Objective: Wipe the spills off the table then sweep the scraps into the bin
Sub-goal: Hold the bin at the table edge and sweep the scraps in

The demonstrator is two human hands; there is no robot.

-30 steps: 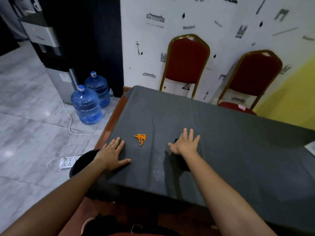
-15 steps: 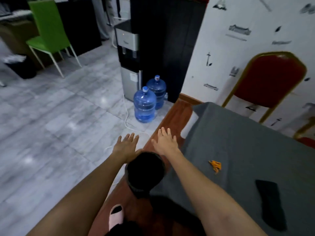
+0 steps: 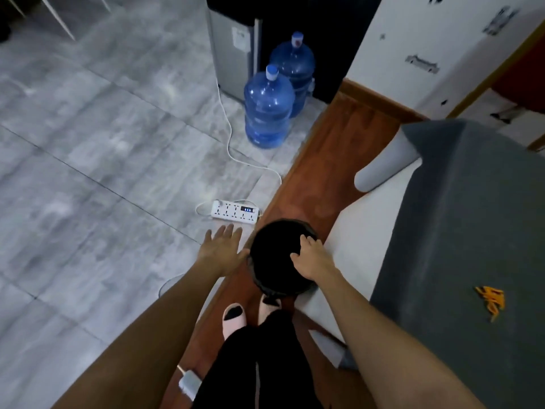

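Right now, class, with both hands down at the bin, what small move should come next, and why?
Probably close both hands on the black bin and lift it toward the table's edge. The right hand already rests on its rim, the left hand is open beside it, and the orange scraps lie on the grey tablecloth, too far from the bin to sweep in.

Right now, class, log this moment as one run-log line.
phase: reaching for bin | left hand: open, beside bin | right hand: on bin rim | orange scraps: on table, unswept
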